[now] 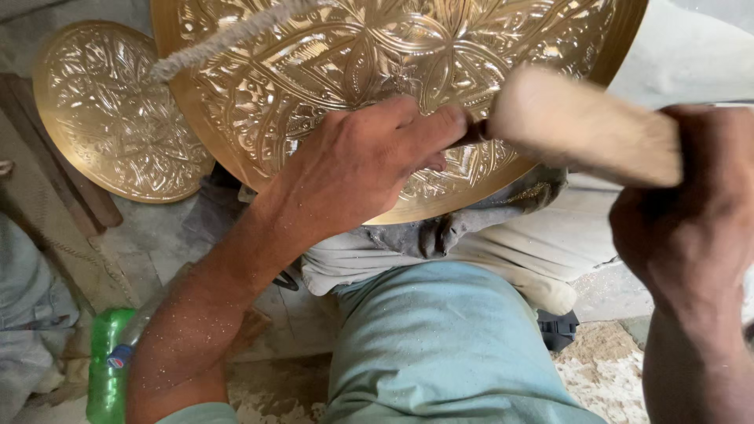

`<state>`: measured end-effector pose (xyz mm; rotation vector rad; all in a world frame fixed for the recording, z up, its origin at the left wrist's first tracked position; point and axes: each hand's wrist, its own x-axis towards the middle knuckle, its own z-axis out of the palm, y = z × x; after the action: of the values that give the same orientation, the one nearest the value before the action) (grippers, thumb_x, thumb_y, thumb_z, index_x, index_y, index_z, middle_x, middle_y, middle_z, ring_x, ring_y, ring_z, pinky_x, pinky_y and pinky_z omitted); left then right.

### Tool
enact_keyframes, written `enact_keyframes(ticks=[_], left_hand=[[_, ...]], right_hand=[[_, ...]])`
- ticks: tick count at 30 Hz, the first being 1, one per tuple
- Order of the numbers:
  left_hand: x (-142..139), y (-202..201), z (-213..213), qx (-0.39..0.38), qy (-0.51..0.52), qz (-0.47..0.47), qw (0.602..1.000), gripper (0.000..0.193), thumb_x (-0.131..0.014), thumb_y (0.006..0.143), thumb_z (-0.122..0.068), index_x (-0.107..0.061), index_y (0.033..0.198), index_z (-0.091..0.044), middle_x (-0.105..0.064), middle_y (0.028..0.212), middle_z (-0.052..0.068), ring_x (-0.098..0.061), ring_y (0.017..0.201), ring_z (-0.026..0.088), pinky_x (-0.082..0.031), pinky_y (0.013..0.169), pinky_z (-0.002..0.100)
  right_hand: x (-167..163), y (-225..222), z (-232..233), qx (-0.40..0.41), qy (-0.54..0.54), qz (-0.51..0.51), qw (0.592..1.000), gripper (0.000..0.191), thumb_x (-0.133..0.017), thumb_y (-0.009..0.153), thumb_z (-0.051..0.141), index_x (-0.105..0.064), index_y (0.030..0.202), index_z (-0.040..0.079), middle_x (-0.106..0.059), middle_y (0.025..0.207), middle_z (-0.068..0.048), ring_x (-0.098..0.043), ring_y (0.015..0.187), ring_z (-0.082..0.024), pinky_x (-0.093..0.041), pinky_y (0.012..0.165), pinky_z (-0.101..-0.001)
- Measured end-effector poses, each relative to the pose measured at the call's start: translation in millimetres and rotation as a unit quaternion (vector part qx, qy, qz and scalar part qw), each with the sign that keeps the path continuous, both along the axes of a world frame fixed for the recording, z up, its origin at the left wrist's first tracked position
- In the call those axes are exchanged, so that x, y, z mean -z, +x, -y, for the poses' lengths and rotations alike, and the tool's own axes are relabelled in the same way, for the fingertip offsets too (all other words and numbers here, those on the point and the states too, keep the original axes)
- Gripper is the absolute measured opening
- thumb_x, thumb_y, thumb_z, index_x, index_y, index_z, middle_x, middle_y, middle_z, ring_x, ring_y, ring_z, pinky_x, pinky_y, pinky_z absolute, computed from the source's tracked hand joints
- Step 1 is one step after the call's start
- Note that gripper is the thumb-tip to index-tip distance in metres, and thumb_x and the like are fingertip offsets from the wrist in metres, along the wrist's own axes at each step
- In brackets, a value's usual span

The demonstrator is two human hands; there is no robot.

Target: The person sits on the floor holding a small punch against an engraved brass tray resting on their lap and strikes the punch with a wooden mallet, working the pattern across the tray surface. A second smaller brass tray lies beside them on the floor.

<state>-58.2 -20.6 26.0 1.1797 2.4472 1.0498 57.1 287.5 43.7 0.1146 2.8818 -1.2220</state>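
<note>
The left hand point(369, 161) rests on the face of a large round brass plate point(314, 86), its fingers pinched together around a thin dark tool point(473, 132) whose tip is hidden under the fingertips; the right hand point(691, 228) is closed around the end of a pale wooden handle point(581, 126), held above the plate's lower right edge. The two hands are apart, with the handle spanning the gap between them. The handle is smooth, light-coloured and rounded, blurred in the picture, and its long axis runs from the right hand up and leftward toward the left hand's fingers. The plate is golden and shiny, covered with embossed floral and leaf patterns, and leans on a grey cloth point(440, 232) over the person's lap. A second, smaller embossed brass plate point(110, 110) stands to the left, apart from the first. A frayed cord point(228, 39) crosses the large plate's upper left. A green plastic bottle point(106, 365) lies by the left forearm.
</note>
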Motion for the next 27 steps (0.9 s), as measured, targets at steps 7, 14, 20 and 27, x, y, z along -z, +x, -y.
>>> enact_keyframes(ticks=[7,14,20,27], left_hand=[[1.1,2.5,-1.1,0.0,0.002,0.005,1.0,0.035,-0.071,0.104,-0.017,-0.057,0.136,-0.015,-0.056,0.083,0.008,-0.065,0.067,0.024,-0.055,0.056,0.039],[-1.2,1.9,-1.5,-0.005,-0.009,-0.014,1.0,0.035,-0.068,0.104,-0.018,-0.059,0.138,-0.02,-0.058,0.087,0.008,-0.066,0.071,0.024,-0.056,0.06,0.038],[1.3,0.0,-4.0,0.012,-0.042,-0.006,0.999,0.028,-0.065,0.107,-0.017,-0.061,0.135,-0.017,-0.057,0.083,0.007,-0.065,0.066,0.02,-0.056,0.054,0.035],[-2.6,2.6,-1.6,-0.009,-0.018,-0.018,1.0,0.032,-0.068,0.105,-0.016,-0.061,0.136,-0.018,-0.056,0.083,0.006,-0.062,0.065,0.019,-0.055,0.055,0.035]], right_hand=[[-12.1,5.4,18.1,0.062,0.02,0.008,0.998,0.037,-0.06,0.1,-0.02,-0.05,0.132,-0.004,-0.064,0.121,-0.014,-0.066,0.109,-0.021,-0.056,0.093,-0.0334],[-12.0,16.3,17.5,0.135,-0.081,0.014,0.987,0.041,-0.064,0.091,-0.013,-0.057,0.129,-0.003,-0.066,0.117,-0.014,-0.065,0.1,-0.024,-0.049,0.075,-0.033],[-3.2,27.4,9.6,0.098,-0.04,0.001,0.994,0.035,-0.057,0.103,-0.017,-0.052,0.136,-0.006,-0.062,0.119,-0.014,-0.062,0.097,-0.02,-0.049,0.079,-0.0276],[-26.0,0.7,29.1,-0.044,0.369,-0.001,0.928,0.038,-0.068,0.087,-0.014,-0.057,0.121,-0.003,-0.063,0.097,-0.017,-0.063,0.086,-0.029,-0.053,0.077,-0.0444]])
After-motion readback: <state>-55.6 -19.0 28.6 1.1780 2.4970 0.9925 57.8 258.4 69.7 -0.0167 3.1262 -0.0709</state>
